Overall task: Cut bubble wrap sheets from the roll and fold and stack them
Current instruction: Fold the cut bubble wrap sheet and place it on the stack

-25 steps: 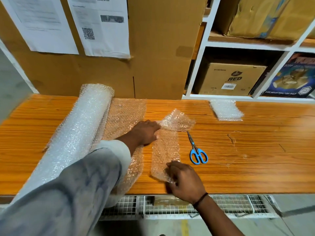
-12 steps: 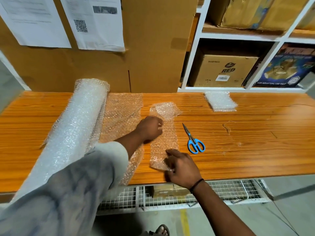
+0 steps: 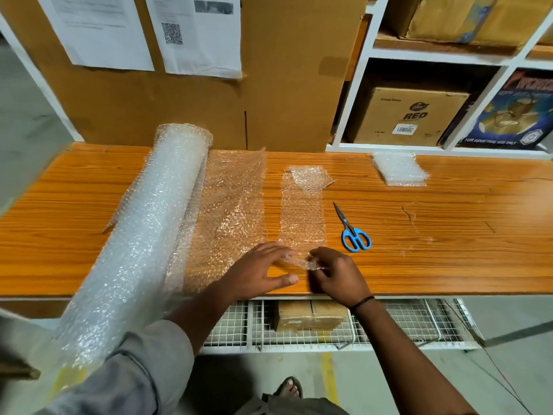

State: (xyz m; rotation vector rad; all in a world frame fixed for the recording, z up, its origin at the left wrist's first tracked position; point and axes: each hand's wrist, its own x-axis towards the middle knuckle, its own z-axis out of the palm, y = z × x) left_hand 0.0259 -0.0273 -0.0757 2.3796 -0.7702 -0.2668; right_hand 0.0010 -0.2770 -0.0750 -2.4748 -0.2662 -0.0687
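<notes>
A cut strip of bubble wrap (image 3: 302,214) lies lengthwise on the orange table (image 3: 434,259), its far end crumpled upward. My right hand (image 3: 335,272) pinches the strip's near end and lifts it off the wood. My left hand (image 3: 260,269) is spread beside it, fingers extended and touching that same lifted edge. The big bubble wrap roll (image 3: 143,235) lies at the left with its loose unrolled sheet (image 3: 230,214) spread next to the strip. Blue-handled scissors (image 3: 351,232) lie shut to the right of the strip. A stack of folded sheets (image 3: 399,169) sits at the table's back right.
Cardboard with taped papers (image 3: 197,34) stands behind the table. White shelves hold a brown box (image 3: 410,115) and other cartons. A wire basket (image 3: 404,324) with a small box hangs below the table's front edge. A sandalled foot (image 3: 288,387) shows on the floor.
My left hand has come back from the middle of the strip to its near end. My right hand now lifts that near end instead of pressing it flat.
</notes>
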